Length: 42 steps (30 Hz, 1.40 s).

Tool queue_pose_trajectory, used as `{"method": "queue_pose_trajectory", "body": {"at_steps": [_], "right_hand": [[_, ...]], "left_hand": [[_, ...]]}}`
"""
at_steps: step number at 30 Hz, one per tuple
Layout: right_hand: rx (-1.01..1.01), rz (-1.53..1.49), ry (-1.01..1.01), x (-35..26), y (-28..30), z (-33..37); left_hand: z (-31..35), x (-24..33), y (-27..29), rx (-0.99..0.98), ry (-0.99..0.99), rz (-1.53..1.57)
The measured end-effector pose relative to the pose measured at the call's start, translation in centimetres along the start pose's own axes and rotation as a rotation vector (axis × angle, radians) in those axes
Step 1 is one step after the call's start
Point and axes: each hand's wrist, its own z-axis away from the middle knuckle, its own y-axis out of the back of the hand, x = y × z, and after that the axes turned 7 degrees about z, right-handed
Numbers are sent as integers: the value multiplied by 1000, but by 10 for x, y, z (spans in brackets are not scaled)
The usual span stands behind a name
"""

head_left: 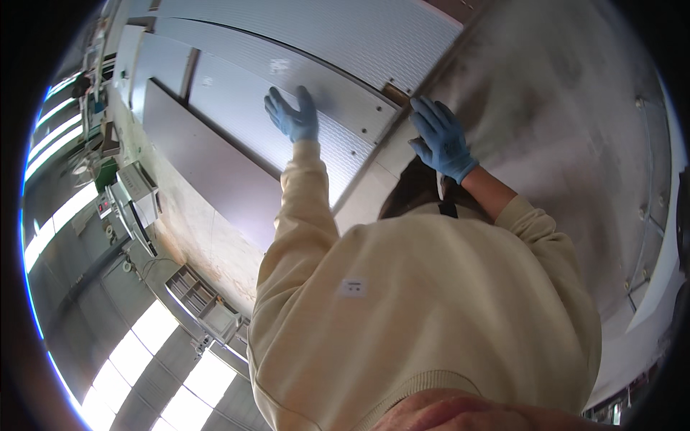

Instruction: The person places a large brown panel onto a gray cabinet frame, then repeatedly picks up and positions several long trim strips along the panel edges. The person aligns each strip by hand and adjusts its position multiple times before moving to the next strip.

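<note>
My left hand (pixel 295 121), in a blue glove, is held over a long silver panel (pixel 237 90) with a fine textured surface. Its fingers are spread and nothing is in them. My right hand (pixel 444 144), gloved in blue too, has its fingers stretched out close to the end of the panels; I see nothing held in it. Whether either hand touches a surface I cannot tell. Small dark holes run along the panel's near end, and a pale label (pixel 279 66) sits on its face. Beyond lies a second textured panel (pixel 359 36), with a brown block (pixel 395 94) at the gap between them.
A plain grey panel (pixel 208 154) lies to the left of the textured ones. Further left stand a machine (pixel 136 183) and a shelved rack (pixel 192 289). A large, smudged grey surface (pixel 553 129) fills the right side.
</note>
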Motion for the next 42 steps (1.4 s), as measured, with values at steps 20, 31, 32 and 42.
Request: {"method": "queue_pose_trajectory", "body": {"at_steps": [20,31,32,42], "right_hand": [[-148,131,-128,-65,-30,-75],[0,-73,-266,-45,-9,-39],[32,-89,-333,-44,-11,-30],[-355,-409,-828,-61,-60,-27]], "left_hand": [[-102,-4,-37,-182,320,-72],[-101,-4,-40,-189,251,-139],[-99,-4,-42,-168,248,-127],[-98,-10,-44,-202,245,-121]]}}
